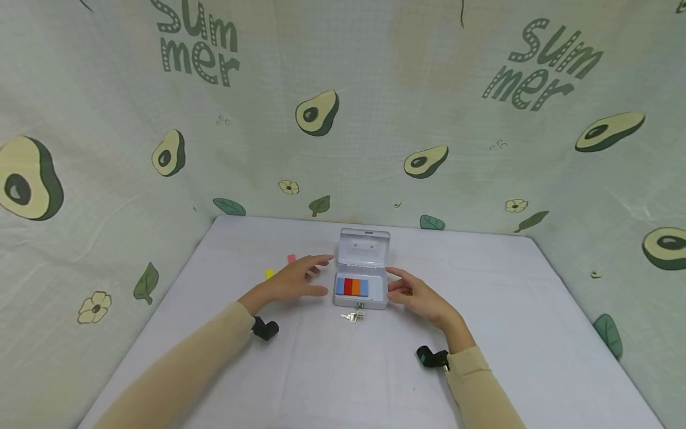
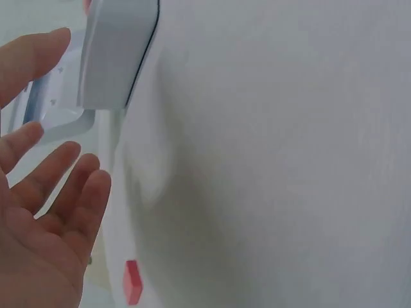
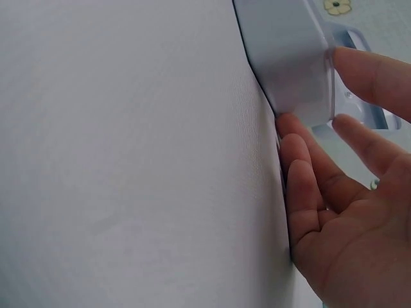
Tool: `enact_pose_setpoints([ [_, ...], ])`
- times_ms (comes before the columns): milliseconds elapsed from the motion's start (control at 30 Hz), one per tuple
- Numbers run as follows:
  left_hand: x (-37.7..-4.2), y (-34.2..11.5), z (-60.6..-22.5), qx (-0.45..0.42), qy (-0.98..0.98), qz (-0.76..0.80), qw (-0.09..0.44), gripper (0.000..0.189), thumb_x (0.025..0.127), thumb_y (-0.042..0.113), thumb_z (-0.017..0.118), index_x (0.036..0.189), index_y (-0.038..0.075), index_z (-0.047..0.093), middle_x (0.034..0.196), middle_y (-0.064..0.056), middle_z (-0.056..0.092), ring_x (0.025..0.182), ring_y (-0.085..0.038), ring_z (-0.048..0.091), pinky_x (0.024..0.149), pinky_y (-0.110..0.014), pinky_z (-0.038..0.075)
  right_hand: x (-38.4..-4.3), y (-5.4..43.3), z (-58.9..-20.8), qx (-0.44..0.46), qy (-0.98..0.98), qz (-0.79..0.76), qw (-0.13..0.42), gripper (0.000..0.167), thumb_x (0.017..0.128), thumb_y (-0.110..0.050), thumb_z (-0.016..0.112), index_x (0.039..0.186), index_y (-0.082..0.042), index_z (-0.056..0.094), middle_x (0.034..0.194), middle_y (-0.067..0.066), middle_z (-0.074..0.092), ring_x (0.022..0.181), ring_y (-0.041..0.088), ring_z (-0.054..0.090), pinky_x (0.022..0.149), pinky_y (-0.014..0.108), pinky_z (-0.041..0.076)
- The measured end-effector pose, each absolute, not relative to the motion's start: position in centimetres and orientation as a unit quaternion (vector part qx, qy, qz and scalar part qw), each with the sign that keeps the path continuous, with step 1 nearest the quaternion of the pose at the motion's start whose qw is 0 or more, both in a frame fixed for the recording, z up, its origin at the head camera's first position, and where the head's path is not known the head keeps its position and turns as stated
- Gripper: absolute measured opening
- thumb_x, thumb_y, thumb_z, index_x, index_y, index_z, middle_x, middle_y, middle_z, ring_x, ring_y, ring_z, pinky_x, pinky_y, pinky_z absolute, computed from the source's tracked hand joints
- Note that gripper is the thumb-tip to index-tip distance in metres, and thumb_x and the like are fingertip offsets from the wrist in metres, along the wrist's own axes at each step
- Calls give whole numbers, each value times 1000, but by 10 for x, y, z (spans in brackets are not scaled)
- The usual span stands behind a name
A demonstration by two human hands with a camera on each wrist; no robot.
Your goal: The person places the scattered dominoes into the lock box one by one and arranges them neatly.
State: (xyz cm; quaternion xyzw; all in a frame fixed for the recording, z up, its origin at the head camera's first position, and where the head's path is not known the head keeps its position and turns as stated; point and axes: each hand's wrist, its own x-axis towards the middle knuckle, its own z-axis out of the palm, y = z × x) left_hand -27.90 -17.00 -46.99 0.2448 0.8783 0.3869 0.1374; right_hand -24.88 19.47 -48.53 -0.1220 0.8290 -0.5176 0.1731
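Observation:
A pale metal cash box (image 1: 378, 290) stands on the table with its lid (image 1: 364, 249) tipped up at the back. Inside it a row of blue, red and orange blocks (image 1: 352, 287) lies on the left. Keys (image 1: 351, 317) hang at the lock in front. My left hand (image 1: 292, 280) hovers just left of the box, fingers spread and holding nothing; the left wrist view shows its thumb (image 2: 45, 54) near the box's side. At the right side of the box is my right hand (image 1: 420, 296), its thumb and fingertips against the box wall (image 3: 292, 64) in the right wrist view.
Behind the left hand lie a pink block (image 1: 292, 258) and a yellow piece (image 1: 270, 273), partly hidden by that hand. A white cloth covers the table (image 1: 343, 375). Printed curtains (image 1: 370, 149) rise at the back and both sides.

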Motion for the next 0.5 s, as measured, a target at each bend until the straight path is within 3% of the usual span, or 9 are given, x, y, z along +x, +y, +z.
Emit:
enact_pose_setpoints([
  [300, -297, -193, -459, 230, 933, 269, 59, 79, 93, 33, 85, 162, 26, 46, 157, -8, 53, 131, -31, 59, 104, -51, 58, -249, 196, -486, -127, 830, -516, 172, 67, 102, -20, 71, 163, -16, 42, 133, 15, 64, 120, 27, 61, 107, 43, 51],
  [500, -307, -209, -457, 199, 953, 226, 32, 73, 92, 35, 84, 158, 25, 52, 158, -11, 52, 143, -36, 49, 116, -61, 45, -249, 195, -485, -127, 829, -517, 172, 68, 102, -20, 72, 163, -16, 42, 133, 15, 64, 120, 27, 61, 107, 44, 51],
])
